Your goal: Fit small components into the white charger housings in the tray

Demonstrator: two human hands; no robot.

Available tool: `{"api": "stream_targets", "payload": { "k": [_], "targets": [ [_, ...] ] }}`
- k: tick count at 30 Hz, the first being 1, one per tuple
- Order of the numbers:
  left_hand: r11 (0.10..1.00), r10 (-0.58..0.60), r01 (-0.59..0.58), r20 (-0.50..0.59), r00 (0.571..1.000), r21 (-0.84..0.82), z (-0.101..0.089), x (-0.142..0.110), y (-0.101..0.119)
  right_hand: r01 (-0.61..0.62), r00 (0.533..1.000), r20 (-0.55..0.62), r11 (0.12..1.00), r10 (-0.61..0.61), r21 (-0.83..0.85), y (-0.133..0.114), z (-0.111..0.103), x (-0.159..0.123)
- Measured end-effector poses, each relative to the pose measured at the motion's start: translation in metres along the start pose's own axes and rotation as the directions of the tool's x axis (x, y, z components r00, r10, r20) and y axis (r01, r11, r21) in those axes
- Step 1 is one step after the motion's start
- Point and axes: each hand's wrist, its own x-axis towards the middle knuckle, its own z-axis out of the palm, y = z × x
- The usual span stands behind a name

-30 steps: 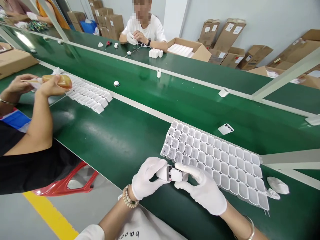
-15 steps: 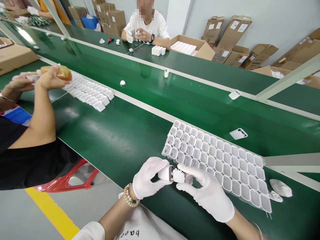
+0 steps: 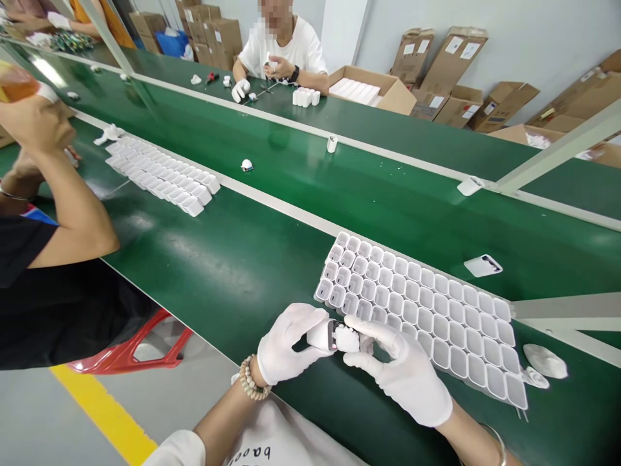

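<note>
My gloved left hand [image 3: 294,343] pinches a small white plastic housing [image 3: 319,338] between thumb and fingers. In my gloved right hand [image 3: 400,366] is a white insert [image 3: 347,339] with a bumpy edge. The insert sits at the housing's dark open end, roughly in line with it; whether the two are joined I cannot tell. Both parts are held low over the green bench, just in front of a block of white open-topped housings [image 3: 427,301] set in tight rows. A few at its left end show small dark marks inside.
Loose white parts [image 3: 484,265] lie on the green belt [image 3: 301,175] beyond the bench rail. A crumpled white item [image 3: 546,360] lies right of the rows. At left a co-worker's arm [image 3: 72,188] holds an amber bottle [image 3: 18,84] near more white housings [image 3: 160,173]. Another person [image 3: 286,55] sits opposite.
My hands hold nearly the same pose. The loose parts on the belt have shifted right. The left co-worker's bottle has moved left and up, and the opposite person's gloved hand has lowered.
</note>
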Motion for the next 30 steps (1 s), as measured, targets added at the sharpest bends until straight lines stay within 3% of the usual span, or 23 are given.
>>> {"api": "stream_targets", "payload": {
  "k": [22, 30],
  "targets": [
    [0.999, 0.037, -0.037, 0.010, 0.999, -0.027, 0.000, 0.002, 0.002, -0.084, 0.988, 0.106, 0.973, 0.109, -0.214, -0.011, -0.004, 0.000],
    [0.999, 0.023, -0.022, 0.028, 0.999, -0.028, 0.000, 0.002, 0.002, 0.008, 0.994, 0.104, 0.951, 0.025, -0.309, -0.005, 0.010, 0.001]
  ]
}}
